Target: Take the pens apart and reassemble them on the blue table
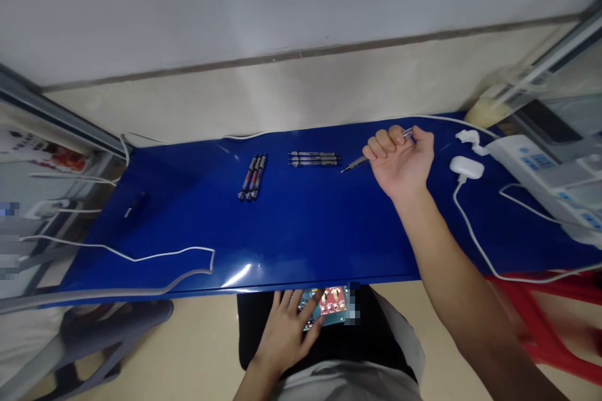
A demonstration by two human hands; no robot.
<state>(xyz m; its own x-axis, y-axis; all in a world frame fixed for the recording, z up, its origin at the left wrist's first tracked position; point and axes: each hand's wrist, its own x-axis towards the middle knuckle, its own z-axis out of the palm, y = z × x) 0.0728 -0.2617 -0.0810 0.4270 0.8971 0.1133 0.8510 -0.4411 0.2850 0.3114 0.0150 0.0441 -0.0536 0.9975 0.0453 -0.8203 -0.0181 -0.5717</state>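
Note:
My right hand (397, 160) is raised over the blue table's right part, fingers curled around a grey pen (357, 164). The pen's tip points left and down, and its silvery end shows beside the thumb. Left of it lies a small row of similar pens (314, 158), side by side and roughly level. Farther left, three pens (253, 177) with dark ends and red marks lie together at a slant. Below the table edge, my left hand (289, 329) rests with outstretched fingers on a lit phone (333, 307) on my lap, covering part of its screen.
A white earbud case (466, 168) with a cable lies at the right, near a white power strip (540, 169) and a crumpled tissue (471, 140). At the left are a small dark object (135, 205) and a white cable (160, 255). A red stool (540, 319) stands lower right.

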